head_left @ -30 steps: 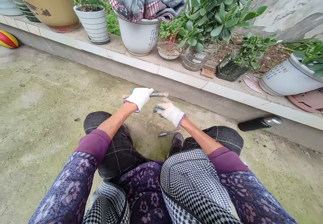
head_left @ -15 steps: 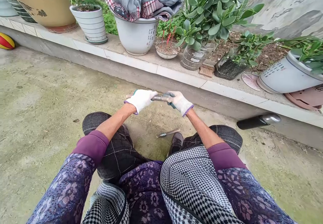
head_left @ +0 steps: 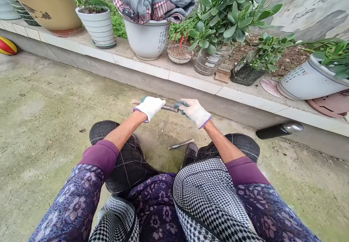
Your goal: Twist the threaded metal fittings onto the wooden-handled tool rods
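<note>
My left hand (head_left: 150, 107), in a white knit glove with purple trim, is closed around a slim stick (head_left: 169, 108). Its pale brown end sticks out to the left of the glove, and a grey, ridged, wrapped-looking part shows on the right. My right hand (head_left: 194, 111), gloved the same way with grey-green on the fingers, has its fingers curled in at the stick's right end. What lies between those fingers is hidden. On the ground below, by my shoe, rests a similar short stick (head_left: 181, 144) with one grey wrapped end.
A tiled ledge (head_left: 196, 82) runs across ahead, bearing a white pot (head_left: 144, 38) with cloth on top, leafy plants (head_left: 234, 13) and a small wooden brush (head_left: 223, 75). At the right, a black bottle (head_left: 269, 132) lies against the ledge. A red-yellow ball (head_left: 7, 45) sits far left.
The stick has shifted slightly left, showing more of its pale end beyond my left hand. My right hand's fingers have moved from around the shaft to its right tip.
</note>
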`<action>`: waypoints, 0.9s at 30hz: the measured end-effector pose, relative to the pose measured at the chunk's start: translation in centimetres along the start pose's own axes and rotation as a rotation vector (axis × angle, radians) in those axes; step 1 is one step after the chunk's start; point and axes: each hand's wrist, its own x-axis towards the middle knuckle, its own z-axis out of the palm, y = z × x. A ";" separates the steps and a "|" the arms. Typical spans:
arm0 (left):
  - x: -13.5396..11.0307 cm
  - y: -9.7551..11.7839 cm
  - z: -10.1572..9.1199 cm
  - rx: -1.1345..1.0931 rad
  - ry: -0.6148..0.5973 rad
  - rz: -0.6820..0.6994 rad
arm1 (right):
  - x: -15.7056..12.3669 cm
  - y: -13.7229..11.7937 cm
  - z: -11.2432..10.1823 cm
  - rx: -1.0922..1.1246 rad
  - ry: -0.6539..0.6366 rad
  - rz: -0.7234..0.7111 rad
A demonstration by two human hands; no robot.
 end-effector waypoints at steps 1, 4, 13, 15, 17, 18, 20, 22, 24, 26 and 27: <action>0.0 0.1 0.0 -0.003 -0.007 0.037 | 0.5 0.4 -0.5 0.006 0.041 0.009; 0.0 0.4 -0.2 -0.036 0.001 0.082 | 1.8 1.5 -0.9 0.032 0.101 0.069; 0.5 -0.9 -0.5 -0.197 0.084 -0.130 | 1.1 2.0 4.2 -0.083 -0.114 0.089; 0.5 -1.1 -0.3 -0.164 0.069 -0.155 | -0.1 1.3 5.1 -0.152 -0.179 -0.025; 0.4 -1.2 -0.2 -0.107 0.061 -0.161 | -1.0 0.4 5.2 -0.145 -0.226 -0.059; 0.3 -1.1 -0.1 -0.078 0.061 -0.163 | -1.4 0.1 5.0 -0.118 -0.237 -0.055; 0.1 -0.9 0.0 -0.035 0.057 -0.144 | -1.6 -0.3 3.9 -0.052 -0.205 -0.030; -0.1 -0.6 -0.1 -0.013 0.040 -0.108 | -1.0 -0.2 2.4 -0.004 -0.103 0.000; -0.2 -0.2 -0.2 -0.003 0.016 -0.050 | -0.1 0.5 0.8 0.036 0.022 0.022; -0.2 0.2 -0.3 -0.002 0.005 0.003 | 1.1 1.4 -0.3 0.062 0.118 0.045; -0.2 0.4 -0.4 -0.008 0.007 0.024 | 1.6 1.9 -0.5 0.069 0.143 0.061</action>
